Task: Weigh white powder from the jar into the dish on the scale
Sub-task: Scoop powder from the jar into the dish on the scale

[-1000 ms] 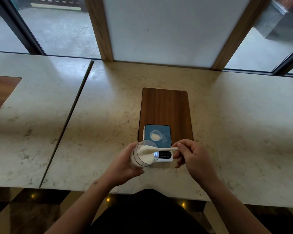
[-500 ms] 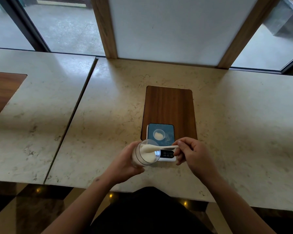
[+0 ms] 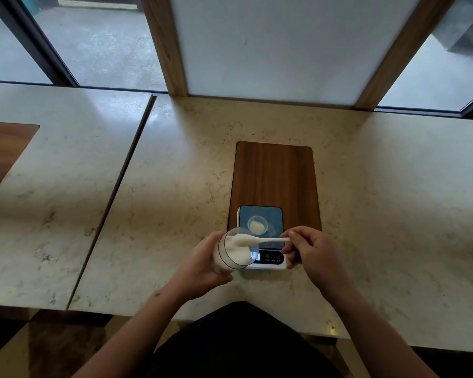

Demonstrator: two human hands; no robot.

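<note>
My left hand [image 3: 202, 264] grips a clear jar [image 3: 234, 253] of white powder, tilted with its mouth toward the right, just left of the scale. In my right hand [image 3: 309, 248] is the handle of a white spoon [image 3: 260, 240], and its bowl, heaped with powder, lies at the jar's mouth. The small scale [image 3: 273, 222] has a blue-grey platform and a white front with a lit display. A small clear dish [image 3: 257, 225] sits on the platform with a little mound of white powder in it.
The scale stands on the near end of a dark wooden board [image 3: 275, 175] set on a pale marble counter [image 3: 393, 200]. A seam [image 3: 112, 197] divides this counter from another slab on the left. Windows and a white panel with wooden posts rise behind.
The spoon's bowl has risen from inside the jar to its mouth, loaded with powder. Both hands stay near the scale's front; the camera has shifted slightly.
</note>
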